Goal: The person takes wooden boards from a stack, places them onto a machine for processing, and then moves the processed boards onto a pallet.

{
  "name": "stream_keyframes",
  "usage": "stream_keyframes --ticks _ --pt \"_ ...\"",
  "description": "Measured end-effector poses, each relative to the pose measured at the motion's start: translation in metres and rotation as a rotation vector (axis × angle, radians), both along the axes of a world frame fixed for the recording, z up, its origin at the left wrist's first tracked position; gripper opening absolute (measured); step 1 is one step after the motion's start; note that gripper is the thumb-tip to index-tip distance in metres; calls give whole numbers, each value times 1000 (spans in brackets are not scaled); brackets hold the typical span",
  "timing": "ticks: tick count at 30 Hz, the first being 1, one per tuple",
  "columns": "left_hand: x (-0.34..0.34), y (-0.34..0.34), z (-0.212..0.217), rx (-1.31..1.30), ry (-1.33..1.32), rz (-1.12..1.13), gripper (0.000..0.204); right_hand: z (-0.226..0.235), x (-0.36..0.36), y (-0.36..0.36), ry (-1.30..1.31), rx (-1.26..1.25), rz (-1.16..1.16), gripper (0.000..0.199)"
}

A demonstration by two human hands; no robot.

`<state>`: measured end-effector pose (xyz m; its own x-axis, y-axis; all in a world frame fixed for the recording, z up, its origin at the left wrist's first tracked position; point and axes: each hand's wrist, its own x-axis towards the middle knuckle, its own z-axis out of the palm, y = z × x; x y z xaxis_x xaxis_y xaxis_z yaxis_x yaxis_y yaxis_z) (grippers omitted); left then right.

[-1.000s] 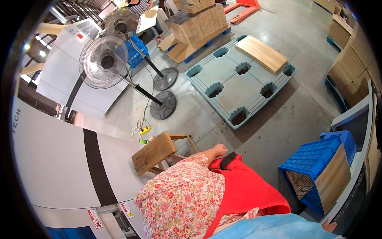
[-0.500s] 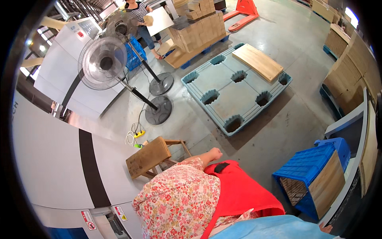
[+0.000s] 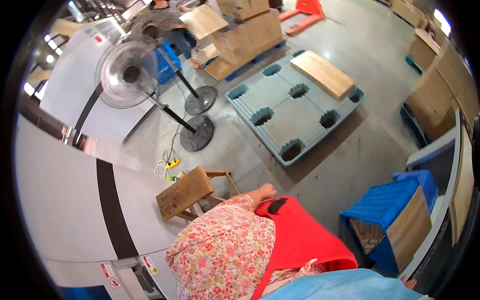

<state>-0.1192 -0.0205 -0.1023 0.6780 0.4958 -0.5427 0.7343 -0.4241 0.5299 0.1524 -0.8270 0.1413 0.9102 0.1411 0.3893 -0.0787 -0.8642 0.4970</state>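
Note:
My left hand point(image 3: 268, 191) hangs beyond the floral sleeve, beside the red apron point(image 3: 305, 232). Its fingers look curled into a loose fist, and I see nothing in them. Nearest to it is a wooden stool point(image 3: 185, 194) on the left. Of my right hand point(image 3: 410, 284) only a small piece shows at the lower right, close to the edge of a grey frame; its fingers are hidden. Beyond my left hand lies a grey-green plastic pallet point(image 3: 285, 107) with a flat wooden board point(image 3: 322, 74) on its far right part.
Two standing fans point(image 3: 131, 75) and cables are at left, by white machines point(image 3: 60, 190). A blue crate point(image 3: 380, 205) with a wooden panel stands at right. Farther off, a person point(image 3: 172, 22) holds a board point(image 3: 204, 21) beside stacked boards point(image 3: 250, 37). An orange-red pallet jack point(image 3: 305, 17) stands behind.
The whole view has shifted slightly, so most things sit a little higher and farther left. The distant person's board has turned and moved rightward. My hands look much the same.

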Motion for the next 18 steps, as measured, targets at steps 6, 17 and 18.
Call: stream_keyframes --ticks 6,17,18 --pt "2 3 15 -138 96 5 32 73 -38 98 209 49 -446 63" --pt "16 -7 13 -70 52 -39 35 75 -43 96 210 64 -455 66" --pt "14 -6 14 -151 92 39 35 75 -43 96 206 57 -436 66"
